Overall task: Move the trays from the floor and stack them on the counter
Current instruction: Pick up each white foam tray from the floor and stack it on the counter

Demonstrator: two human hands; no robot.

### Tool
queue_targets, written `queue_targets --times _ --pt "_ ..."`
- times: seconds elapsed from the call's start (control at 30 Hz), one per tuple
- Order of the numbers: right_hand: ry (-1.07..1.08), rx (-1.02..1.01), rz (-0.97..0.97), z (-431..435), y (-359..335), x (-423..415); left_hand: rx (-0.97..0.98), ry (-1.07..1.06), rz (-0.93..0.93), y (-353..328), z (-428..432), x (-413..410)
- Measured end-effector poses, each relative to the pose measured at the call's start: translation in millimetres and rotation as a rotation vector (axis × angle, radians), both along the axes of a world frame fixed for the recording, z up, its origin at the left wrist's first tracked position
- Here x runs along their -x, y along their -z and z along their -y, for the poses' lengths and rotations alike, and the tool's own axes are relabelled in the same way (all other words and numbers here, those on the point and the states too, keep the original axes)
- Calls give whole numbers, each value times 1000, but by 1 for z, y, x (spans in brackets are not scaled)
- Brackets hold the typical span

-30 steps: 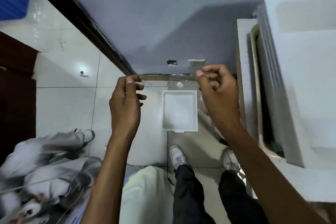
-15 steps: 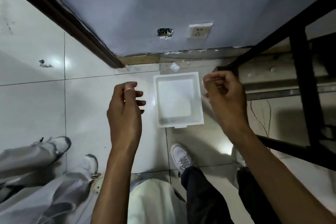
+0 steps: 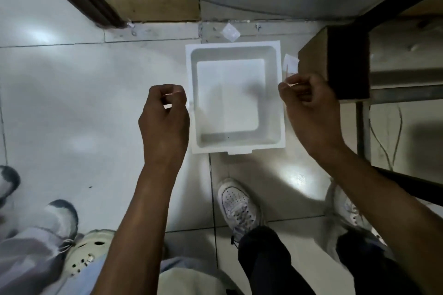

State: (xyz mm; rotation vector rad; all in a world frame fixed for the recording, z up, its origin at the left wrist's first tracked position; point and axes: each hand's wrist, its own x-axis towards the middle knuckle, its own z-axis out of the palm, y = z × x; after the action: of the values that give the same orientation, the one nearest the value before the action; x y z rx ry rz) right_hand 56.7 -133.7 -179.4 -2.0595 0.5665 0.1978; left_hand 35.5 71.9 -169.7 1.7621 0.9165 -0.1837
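One white foam tray [image 3: 230, 93] lies flat on the tiled floor near the wall, with nothing in it. My left hand [image 3: 164, 117] hovers just off its left rim, fingers curled with thumb against forefinger, holding nothing. My right hand [image 3: 309, 108] hovers off the right rim, curled the same way, above a small scrap of paper [image 3: 291, 63]. Neither hand touches the tray. The counter is out of view.
A dark block [image 3: 345, 62] and a metal frame [image 3: 362, 127] stand close on the right. My white shoes [image 3: 237, 203] are just behind the tray. Another person's shoes [image 3: 60, 220] are at the lower left. A plastic scrap [image 3: 230, 32] lies by the wall.
My view has tipped down and closer to the floor. Both hands have dropped to either side of the tray. The counter with its stacked white trays has left the view.
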Motion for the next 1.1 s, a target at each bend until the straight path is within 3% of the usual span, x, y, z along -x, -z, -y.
queue_targets --times 0.37,0.53,0.8,1.1 --pt "-59 175 -59 21 121 -1 -135 120 -87 134 17 3" --pt "-40 151 -140 23 151 -8 -61 44 -149 170 23 -3" --pt "83 165 -234 25 172 -14 -68 -65 -199 188 19 -1" --pt "212 138 -256 24 162 0 -82 -113 -265 162 1 15"
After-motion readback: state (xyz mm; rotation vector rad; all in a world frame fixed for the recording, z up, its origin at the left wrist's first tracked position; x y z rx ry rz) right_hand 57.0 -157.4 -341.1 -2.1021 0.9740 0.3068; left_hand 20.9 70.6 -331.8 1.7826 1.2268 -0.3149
